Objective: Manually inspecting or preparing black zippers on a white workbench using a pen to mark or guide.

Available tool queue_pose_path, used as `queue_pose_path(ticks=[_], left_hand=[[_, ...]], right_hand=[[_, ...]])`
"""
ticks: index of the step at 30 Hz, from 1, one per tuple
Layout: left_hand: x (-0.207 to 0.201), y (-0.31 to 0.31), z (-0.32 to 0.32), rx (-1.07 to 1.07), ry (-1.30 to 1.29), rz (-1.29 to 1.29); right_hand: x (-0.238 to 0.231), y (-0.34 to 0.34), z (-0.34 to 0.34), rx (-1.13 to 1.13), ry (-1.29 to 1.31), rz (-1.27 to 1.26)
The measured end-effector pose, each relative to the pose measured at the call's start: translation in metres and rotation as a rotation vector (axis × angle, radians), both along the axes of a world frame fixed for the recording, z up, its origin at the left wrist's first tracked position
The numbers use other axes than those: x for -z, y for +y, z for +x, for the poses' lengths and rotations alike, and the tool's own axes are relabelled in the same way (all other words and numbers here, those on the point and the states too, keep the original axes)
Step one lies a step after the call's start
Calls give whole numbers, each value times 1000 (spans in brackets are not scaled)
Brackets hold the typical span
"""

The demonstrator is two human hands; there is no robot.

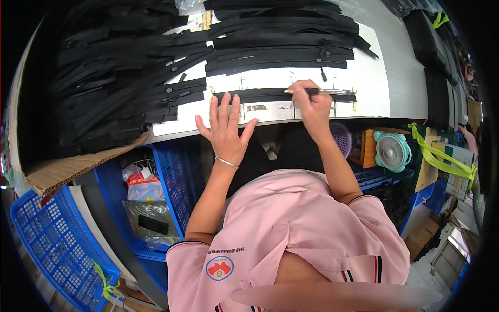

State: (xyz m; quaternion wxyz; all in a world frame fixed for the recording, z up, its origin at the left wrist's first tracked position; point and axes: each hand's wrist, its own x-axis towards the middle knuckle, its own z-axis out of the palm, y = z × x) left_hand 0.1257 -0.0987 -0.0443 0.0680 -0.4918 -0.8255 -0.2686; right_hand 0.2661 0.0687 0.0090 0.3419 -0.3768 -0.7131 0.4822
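Observation:
A single black zipper strip [265, 95] lies straight across a white marked board [375, 78] at the near edge of the table. My left hand [228, 127] rests open on its left part, fingers spread and fingertips on the tape. My right hand [313, 108] is closed around a pen [335, 92], whose pale tip points left over the strip, right of the middle. Whether the tip touches the tape I cannot tell. Beyond the strip, several black zippers [280, 44] lie side by side on the board, with pulls showing at their right ends.
A large heap of black zippers [99, 78] fills the left, with a cardboard flap [88, 162] at its near edge. Below stand a blue crate [171, 182] holding a phone [153, 224], and another blue basket [57, 244]. To the right are a turquoise fan [391, 152] and a purple basket [340, 139].

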Motion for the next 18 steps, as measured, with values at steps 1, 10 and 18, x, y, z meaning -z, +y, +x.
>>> queue_pose_path(ticks=[1,10,18], left_hand=[[1,0,0,-5,-1,-13],[-7,1,1,3,-10,-7],[-25,52,49,235,-173,127]], right_hand=[[1,7,6,62,-45,29],[23,22,13,60,-25,69],[20,20,15,34,-99,95]])
